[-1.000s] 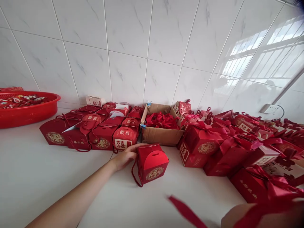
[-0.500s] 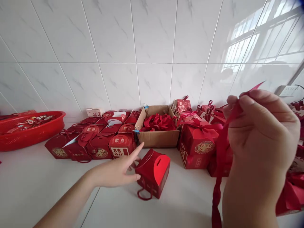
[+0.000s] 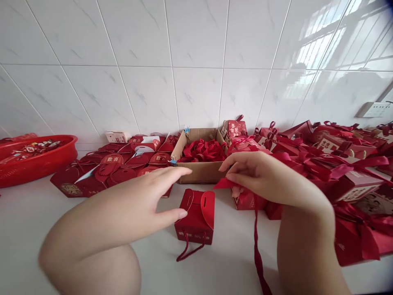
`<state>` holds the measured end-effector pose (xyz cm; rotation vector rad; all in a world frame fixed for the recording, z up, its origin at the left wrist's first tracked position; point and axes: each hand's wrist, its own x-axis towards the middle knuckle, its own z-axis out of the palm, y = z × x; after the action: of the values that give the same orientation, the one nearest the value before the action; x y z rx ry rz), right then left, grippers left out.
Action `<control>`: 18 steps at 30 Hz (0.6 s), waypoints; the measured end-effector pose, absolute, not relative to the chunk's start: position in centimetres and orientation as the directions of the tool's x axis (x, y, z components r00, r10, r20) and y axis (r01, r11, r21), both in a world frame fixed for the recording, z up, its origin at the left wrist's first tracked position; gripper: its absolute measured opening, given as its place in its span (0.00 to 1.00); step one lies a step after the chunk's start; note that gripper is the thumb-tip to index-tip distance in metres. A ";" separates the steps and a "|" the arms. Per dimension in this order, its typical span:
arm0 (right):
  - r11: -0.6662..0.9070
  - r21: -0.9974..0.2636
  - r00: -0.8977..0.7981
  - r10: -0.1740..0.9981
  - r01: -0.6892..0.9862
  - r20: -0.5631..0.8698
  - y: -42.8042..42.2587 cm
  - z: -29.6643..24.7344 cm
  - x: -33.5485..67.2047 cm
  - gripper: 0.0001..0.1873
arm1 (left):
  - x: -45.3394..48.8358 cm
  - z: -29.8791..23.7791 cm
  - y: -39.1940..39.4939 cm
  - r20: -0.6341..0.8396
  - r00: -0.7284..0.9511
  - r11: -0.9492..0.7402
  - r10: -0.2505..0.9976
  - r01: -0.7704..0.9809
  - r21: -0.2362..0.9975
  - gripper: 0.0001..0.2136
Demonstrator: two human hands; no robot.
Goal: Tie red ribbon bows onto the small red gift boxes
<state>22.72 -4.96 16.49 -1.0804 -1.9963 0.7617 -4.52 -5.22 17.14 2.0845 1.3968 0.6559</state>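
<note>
A head-worn camera looks down across the counter [image 3: 24, 217] toward the tiled wall [image 3: 196, 37]. The left hand [image 3: 129, 209] and right hand [image 3: 270, 180] loom close beneath.

- Gift box [image 3: 196, 219]: red, gold print along its base.
- Ribbon [image 3: 257, 246]: dark red.
- Basket [image 3: 37, 162]: red.
- Carton [image 3: 201, 174]: brown.
- Wall tiles [image 3: 196, 49]: white, grey-veined.
- Desk [image 3: 27, 221]: white.

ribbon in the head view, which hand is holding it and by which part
The right hand pinches the red ribbon near its upper end; the rest hangs down. The left hand is open beside the small red box, holding nothing.
</note>
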 end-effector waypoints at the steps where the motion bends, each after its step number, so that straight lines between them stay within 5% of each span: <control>1: 0.449 -0.747 -0.408 0.876 0.490 0.259 -4.6 16.1 22.3 0.11 | -4.1 17.0 -5.0 0.048 0.389 -0.309 0.920 0.644 0.699 0.33; 6: 0.384 -0.707 -0.500 0.864 0.594 0.050 -3.0 14.8 20.6 0.14 | -1.2 16.5 -3.1 -0.087 0.511 -0.191 0.855 0.468 0.863 0.17; 11: 0.395 -0.713 -0.521 0.852 0.579 0.048 -2.0 13.7 20.1 0.14 | 0.2 14.6 -1.3 -0.040 0.532 -0.369 0.846 0.638 0.676 0.14; 18: 0.389 -0.717 -0.550 0.835 0.579 0.009 -1.8 13.2 19.3 0.12 | 0.2 13.3 -0.3 -0.061 0.617 -0.426 0.784 0.608 0.670 0.11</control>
<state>19.32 -1.83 13.24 -1.2253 -2.2834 0.9583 0.17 -0.31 13.31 2.1753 1.0881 0.3424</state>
